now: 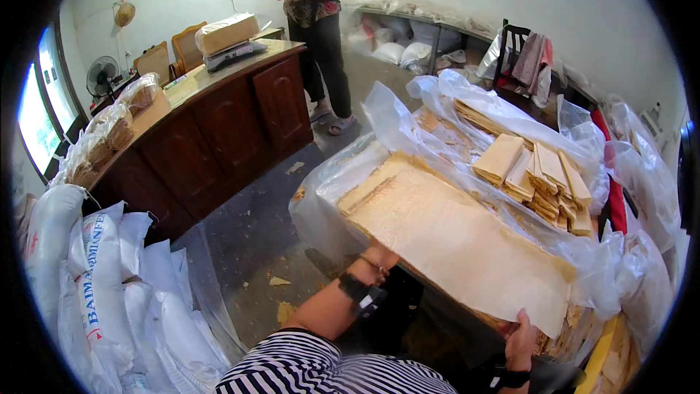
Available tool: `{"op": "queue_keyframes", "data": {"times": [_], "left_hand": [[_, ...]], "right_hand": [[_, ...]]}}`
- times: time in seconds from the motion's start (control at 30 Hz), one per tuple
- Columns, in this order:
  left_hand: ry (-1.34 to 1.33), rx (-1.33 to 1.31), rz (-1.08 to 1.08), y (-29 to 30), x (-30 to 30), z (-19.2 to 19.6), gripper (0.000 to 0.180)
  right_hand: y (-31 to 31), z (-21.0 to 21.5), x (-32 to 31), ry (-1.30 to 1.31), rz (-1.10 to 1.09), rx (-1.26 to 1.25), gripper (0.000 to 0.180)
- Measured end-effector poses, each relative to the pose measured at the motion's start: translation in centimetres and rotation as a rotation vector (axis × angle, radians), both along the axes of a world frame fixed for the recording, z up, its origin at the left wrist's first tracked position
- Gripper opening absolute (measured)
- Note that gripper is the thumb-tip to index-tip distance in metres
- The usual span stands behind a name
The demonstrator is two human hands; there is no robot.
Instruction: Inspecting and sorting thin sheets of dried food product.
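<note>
My striped shirt point(321, 366) filled the bottom of the head view, both forearms rising from it. My right hand point(520, 337) gripped the near corner of a big pale sheet point(452, 237), thumb on top and the other fingers hidden beneath. My left hand point(379, 257) was tucked under the sheet's left edge; only the wrist, a black wristband point(362, 295) and a thin bracelet showed, so I could not tell how that hand was shaped. The sheet lay tilted across a stack of similar sheets inside a clear plastic bag point(343, 175) that stood between me and the floor.

Behind it sat folded tan bundles point(536, 182) in more plastic. White sacks point(109, 277) were piled at my left, beside a dark wooden counter point(219, 124) carrying bagged goods and a scale. Scraps littered the floor point(255, 233). Another person point(313, 22) stood far back, holding a pale sheet, head cut off by the frame. The right edge was crowded and hard to make out.
</note>
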State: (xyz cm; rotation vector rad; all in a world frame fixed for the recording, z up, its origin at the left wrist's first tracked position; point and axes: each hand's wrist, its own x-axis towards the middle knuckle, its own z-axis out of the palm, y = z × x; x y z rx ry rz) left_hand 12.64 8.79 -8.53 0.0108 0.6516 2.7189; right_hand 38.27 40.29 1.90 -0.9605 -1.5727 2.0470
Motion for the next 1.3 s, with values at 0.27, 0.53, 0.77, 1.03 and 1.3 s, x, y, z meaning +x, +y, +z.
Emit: {"op": "queue_keyframes", "data": {"times": [0.27,0.53,0.77,1.03,1.3], "left_hand": [[-0.032,0.017,0.178,-4.2,3.7,10.5,0.067],[0.040,-0.545,0.120,-5.8,4.7,4.4,0.047],[0.064,-0.892,0.212,-4.1,5.5,7.2,0.027],[0.082,-1.008,0.263,-7.2,0.9,8.1,0.029],[0.083,-0.970,0.206,-4.3,-1.6,8.0,0.030]], "right_hand": [[2.8,-0.5,1.0,0.116,-0.112,-0.363,0.033],[3.8,-3.0,2.1,0.167,-0.104,-0.376,0.031],[1.1,-1.5,4.9,0.201,-0.198,-0.359,0.035],[0.0,0.0,4.7,0.213,-0.178,-0.358,0.032],[-0.6,1.0,5.5,0.230,-0.083,-0.171,0.035]]}}
